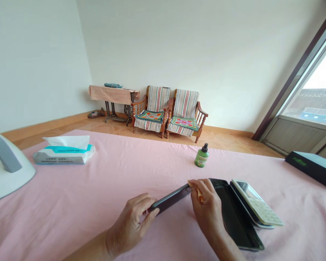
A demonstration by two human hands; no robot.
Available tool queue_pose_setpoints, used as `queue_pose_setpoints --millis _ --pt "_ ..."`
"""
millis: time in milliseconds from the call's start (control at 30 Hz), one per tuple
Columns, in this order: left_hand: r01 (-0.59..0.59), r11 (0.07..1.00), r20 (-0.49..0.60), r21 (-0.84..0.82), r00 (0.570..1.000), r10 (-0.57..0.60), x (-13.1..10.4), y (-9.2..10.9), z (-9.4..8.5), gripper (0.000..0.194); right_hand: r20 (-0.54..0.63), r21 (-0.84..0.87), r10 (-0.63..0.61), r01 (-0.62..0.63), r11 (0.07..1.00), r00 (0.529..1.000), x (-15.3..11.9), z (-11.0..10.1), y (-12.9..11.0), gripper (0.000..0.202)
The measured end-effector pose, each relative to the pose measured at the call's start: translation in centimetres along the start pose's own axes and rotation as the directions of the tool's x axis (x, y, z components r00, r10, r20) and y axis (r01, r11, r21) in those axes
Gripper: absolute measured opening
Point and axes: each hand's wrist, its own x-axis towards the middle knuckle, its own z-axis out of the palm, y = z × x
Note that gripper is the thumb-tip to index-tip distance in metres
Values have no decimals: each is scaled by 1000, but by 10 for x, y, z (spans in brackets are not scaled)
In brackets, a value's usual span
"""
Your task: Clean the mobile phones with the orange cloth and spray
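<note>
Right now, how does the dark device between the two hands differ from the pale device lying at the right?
The dark device is held in the left hand, with the right hand at its far end; the pale device lies with no hand on it. The dark device looks blackish, while the pale device is mostly whitish. Both are flat and longer than wide.

tissue pack (62,156): left | phone (171,200): centre | spray bottle (201,158): behind phone | box (313,169): far right
</note>
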Motion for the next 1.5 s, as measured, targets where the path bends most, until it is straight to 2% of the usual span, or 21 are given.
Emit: queue_pose_setpoints --millis 233,400,500,567,733,800,933,1133,1267,1433,1500 --pt "32 999 21 -25 999 -31 -1 -1 1 19 59 147 -127 118 982 990 -22 18 -32 23" --pt "28 999 24 -25 999 -27 -1 -3 1 20 93 154 -117 102 983 989 -20 16 -29 22" --pt "24 1000 18 -19 1000 -24 -1 -3 2 20 62 117 -84 77 990 995 -18 14 -27 21" --pt "27 999 14 -29 1000 -27 -1 -3 3 19 57 126 -107 99 987 993 -22 16 -31 23" --pt "14 996 -7 -89 1000 -15 0 0 3 21 200 242 -250 199 950 947 -36 26 -55 33" --pt "17 995 -15 -95 1000 -19 1 0 2 23 214 249 -269 214 944 939 -37 27 -59 35" --pt "42 993 6 -113 999 -42 2 0 1 17 186 197 -239 202 959 953 -36 26 -59 35" --pt "32 993 11 -111 999 -31 1 -1 -1 26 198 208 -346 306 929 917 -36 25 -61 40" --pt "29 990 11 -136 1000 -28 3 1 0 18 173 131 -286 266 955 942 -34 24 -57 36" --pt "30 994 17 -104 999 -28 1 -5 3 18 193 170 -318 288 943 928 -37 25 -60 37" --pt "32 997 24 -72 999 -30 1 -5 1 20 182 146 -272 248 958 945 -34 24 -54 34"
